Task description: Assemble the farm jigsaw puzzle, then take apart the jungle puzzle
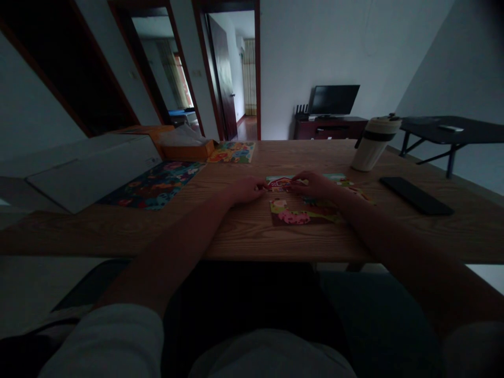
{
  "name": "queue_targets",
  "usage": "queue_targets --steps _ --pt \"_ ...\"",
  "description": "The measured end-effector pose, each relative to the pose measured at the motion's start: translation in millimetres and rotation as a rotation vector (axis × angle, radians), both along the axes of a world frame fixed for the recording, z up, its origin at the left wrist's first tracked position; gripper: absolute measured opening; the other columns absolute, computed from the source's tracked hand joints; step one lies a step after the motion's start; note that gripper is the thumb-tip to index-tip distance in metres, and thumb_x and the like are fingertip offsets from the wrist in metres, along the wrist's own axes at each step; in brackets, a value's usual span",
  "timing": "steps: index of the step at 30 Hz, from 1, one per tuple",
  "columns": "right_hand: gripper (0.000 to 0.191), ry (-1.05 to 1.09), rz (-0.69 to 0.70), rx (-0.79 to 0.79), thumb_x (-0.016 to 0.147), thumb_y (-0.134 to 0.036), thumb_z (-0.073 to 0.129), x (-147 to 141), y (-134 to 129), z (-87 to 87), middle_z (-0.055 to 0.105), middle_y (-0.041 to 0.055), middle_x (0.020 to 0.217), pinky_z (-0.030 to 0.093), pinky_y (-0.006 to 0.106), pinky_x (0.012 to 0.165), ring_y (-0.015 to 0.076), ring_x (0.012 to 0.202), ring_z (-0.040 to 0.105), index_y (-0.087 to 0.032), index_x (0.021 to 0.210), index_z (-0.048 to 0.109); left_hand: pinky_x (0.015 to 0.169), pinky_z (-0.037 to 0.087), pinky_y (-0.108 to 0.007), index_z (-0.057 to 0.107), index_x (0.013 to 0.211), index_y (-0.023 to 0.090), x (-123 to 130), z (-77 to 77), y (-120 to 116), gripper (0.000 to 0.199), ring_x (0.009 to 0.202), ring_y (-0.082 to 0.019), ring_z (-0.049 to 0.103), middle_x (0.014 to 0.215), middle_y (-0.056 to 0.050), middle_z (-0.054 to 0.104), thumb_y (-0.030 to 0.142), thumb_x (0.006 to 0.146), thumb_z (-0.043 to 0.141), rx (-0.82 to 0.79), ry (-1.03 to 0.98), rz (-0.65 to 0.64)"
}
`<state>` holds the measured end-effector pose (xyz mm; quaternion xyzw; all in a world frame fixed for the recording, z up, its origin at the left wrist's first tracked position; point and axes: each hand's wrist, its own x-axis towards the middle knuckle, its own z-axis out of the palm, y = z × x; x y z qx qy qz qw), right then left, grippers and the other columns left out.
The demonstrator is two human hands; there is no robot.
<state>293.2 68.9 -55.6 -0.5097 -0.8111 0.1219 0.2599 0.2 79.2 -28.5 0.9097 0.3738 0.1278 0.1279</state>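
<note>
A partly assembled jigsaw puzzle (296, 216) with bright farm-like pictures lies flat on the wooden table in front of me. Along its upper left is a section with a red house (279, 183), and a gap of bare wood separates it from the pink-spotted lower part. My left hand (249, 190) rests at that section's left edge, fingers closed in a pinch on a puzzle piece. From the right, my right hand (313, 185) reaches over the puzzle, its bent fingers closed on a piece beside the house. Dim light hides the exact outlines of both pieces.
A white box (90, 168) stands at the left, next to a dark blue picture puzzle (165, 184). Behind are an orange box (187, 152) and another colourful puzzle (232, 152). On the right stand a tumbler (374, 144) and a black phone-like slab (415, 195).
</note>
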Motion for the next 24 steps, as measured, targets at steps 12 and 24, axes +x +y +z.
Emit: queue_targets --steps 12,24 --pt "0.021 -0.011 0.135 -0.114 0.083 -0.037 0.075 -14 -6 8.3 0.078 0.0071 0.099 0.055 0.037 0.087 0.0255 0.091 0.070 -0.026 0.101 0.080 0.084 0.049 -0.031 0.076 0.115 0.025 1 2.4 -1 0.030 0.095 -0.022 0.068 0.110 -0.006 0.077 0.028 0.091 0.059 -0.052 -0.021 -0.016" --pt "0.017 0.018 0.114 -0.175 0.080 -0.039 0.077 1 -4 5.7 0.078 0.0051 0.084 0.057 0.037 0.074 0.0228 0.074 0.068 -0.027 0.091 0.081 0.085 0.049 -0.031 0.077 0.112 0.024 1 5.0 -3 0.028 0.092 -0.022 0.068 0.109 -0.006 0.077 0.030 0.091 0.060 -0.068 -0.040 -0.008"
